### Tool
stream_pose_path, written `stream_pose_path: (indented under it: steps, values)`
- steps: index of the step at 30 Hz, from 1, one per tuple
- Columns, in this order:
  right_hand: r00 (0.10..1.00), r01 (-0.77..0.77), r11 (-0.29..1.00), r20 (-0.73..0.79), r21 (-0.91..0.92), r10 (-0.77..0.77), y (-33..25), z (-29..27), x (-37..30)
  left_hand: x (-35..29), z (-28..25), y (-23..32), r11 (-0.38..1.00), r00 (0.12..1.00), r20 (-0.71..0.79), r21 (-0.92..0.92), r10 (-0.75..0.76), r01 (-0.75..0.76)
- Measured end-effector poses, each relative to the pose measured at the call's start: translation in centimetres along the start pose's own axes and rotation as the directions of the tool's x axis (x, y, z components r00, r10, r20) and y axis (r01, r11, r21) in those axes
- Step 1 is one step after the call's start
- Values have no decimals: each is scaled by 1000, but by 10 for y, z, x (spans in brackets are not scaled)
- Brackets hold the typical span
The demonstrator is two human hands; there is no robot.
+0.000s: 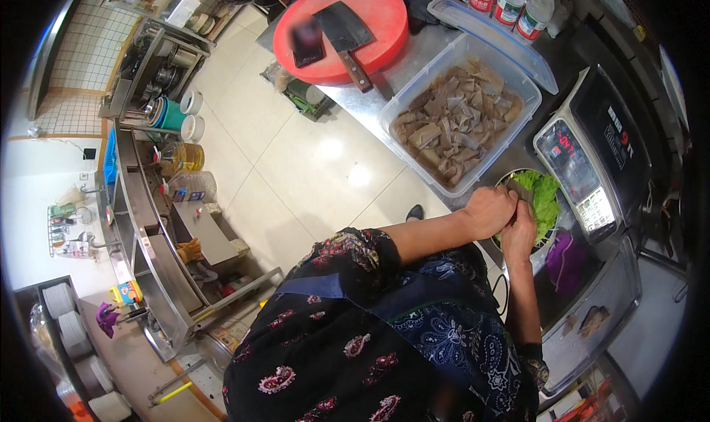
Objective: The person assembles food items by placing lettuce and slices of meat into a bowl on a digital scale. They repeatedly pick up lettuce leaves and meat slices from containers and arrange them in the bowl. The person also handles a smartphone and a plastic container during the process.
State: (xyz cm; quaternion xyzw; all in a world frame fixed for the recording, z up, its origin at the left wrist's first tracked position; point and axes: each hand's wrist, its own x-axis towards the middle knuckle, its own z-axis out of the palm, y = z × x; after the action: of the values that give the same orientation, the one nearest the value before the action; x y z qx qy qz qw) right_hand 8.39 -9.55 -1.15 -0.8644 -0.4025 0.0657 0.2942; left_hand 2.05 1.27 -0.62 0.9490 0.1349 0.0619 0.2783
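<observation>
While my two hands meet at the right, the red chopping board (389, 24) lies farther left, bearing a cleaver (345, 28). Next comes the clear tub (418, 89), heaped with grey-brown pieces (460, 120), thin and folded; I judge each light, limp and slippery, liable to tear under a hard pull, and best taken flat between finger pads near a broad edge. My left hand (488, 210) and my right hand (519, 234) are drawn together, fingertips bunched, just beside the tub's near corner. A grey-brown scrap (522, 192) shows at my fingers, over the green lettuce (548, 201); whether I pinch it or it merely lies there, I cannot tell. The lettuce is probably crisp and easily bruised, so best lifted loosely from beneath. A scale (574, 163) stands rightmost.
</observation>
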Motion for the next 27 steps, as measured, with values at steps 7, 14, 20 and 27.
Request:
stream_pose_path:
  steps: [7,14,20,27]
  values:
    - [999,-31,998,29,48,29,8,4,-2,6,2,-10,892,938,131,-292,-320,345]
    - [996,93,995,15,-29,-93,-4,9,1,-7,5,-11,990,940,317,100,-123,96]
    - [953,303,940,47,-155,-300,13,2,-17,-20,16,-13,1000,999,-37,-19,-20,19]
    - [948,316,942,-4,-112,-318,-2,-7,-30,-25,22,-31,983,986,-143,-169,-91,66]
